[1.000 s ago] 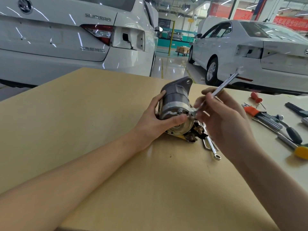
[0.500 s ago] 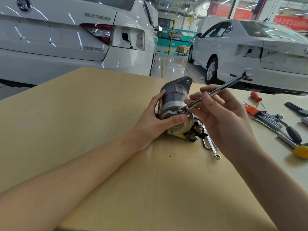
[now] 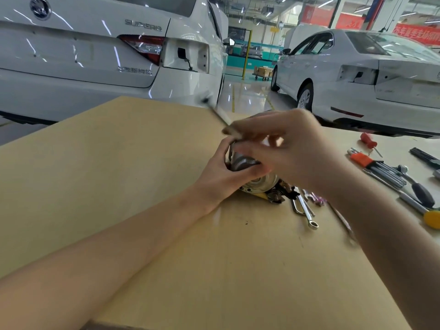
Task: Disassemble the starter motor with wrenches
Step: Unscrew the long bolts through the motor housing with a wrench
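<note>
The starter motor (image 3: 242,163) lies on the wooden table (image 3: 119,163), its metal end cap facing me. My left hand (image 3: 221,175) grips its body from the left, thumb across the near end. My right hand (image 3: 292,148) hovers over the motor and pinches a slim wrench (image 3: 217,113), which is motion-blurred. Its free end points up and to the left. Most of the motor and the wrench's working end are hidden behind my right hand.
Loose wrenches (image 3: 306,210) lie just right of the motor. Farther right are an orange-handled hex key set (image 3: 378,166), a red screwdriver (image 3: 367,140) and a yellow-ended tool (image 3: 432,219). Two white cars (image 3: 95,55) stand beyond the table's far edge.
My right hand has swung the wrench over the motor, from pointing up-right to pointing up-left, and now covers most of the motor. My left hand has kept its grip.
</note>
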The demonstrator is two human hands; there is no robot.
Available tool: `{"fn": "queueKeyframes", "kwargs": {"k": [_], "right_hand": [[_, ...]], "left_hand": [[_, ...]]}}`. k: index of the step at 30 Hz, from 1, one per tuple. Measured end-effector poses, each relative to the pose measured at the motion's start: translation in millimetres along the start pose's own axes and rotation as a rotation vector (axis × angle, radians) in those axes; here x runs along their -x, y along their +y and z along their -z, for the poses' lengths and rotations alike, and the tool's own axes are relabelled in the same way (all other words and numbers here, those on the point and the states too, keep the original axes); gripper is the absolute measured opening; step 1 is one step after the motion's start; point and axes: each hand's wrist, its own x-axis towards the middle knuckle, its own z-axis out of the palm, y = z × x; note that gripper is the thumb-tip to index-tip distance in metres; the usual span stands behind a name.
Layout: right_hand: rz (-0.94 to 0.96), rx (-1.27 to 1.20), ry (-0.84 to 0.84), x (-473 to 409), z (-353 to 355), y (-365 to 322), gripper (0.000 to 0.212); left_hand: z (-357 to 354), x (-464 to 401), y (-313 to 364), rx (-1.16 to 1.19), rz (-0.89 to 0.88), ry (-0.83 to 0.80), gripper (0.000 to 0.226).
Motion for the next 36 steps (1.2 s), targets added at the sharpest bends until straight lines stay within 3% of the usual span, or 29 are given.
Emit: {"fn": "queueKeyframes", "kwargs": {"k": [3,5,9,12,16,22,29,36], "right_hand": [[0.061,0.327,-0.332,-14.3,-6.3,-4.5,0.03],[0.091,0.235,-0.333,-11.3,-5.2,-2.0,0.028],[-0.073,-0.716,0.114,14.9,2.8,14.5,0.02],[-0.259,-1.042,0.343,32.3,-1.0,30.9,0.015],[-0.38,-1.101,0.431,34.6,-4.4,34.9,0.012],[-0.364,-1.163,0.449,34.2,-9.8,31.3,0.012],[-0.302,-1.027,0.423,34.7,-5.9,26.6,0.011],[-0.288,-0.924,0.394,34.9,-2.6,22.9,0.016]], "left_hand": [[1.5,2.4,0.1,-0.071,0.0,-0.02,0.082],[1.1,2.9,2.4,-0.098,-0.015,-0.015,0.077],[-0.1,2.0,4.4,-0.018,0.002,-0.001,0.11],[-2.0,3.2,4.9,-0.025,-0.012,0.012,0.115],[-2.9,2.9,5.7,-0.01,-0.015,0.029,0.115],[-3.7,1.7,4.1,0.016,-0.009,0.037,0.112],[-2.8,1.0,3.9,0.037,0.005,0.024,0.112],[-2.4,1.2,5.1,0.035,0.019,0.021,0.134]]}}
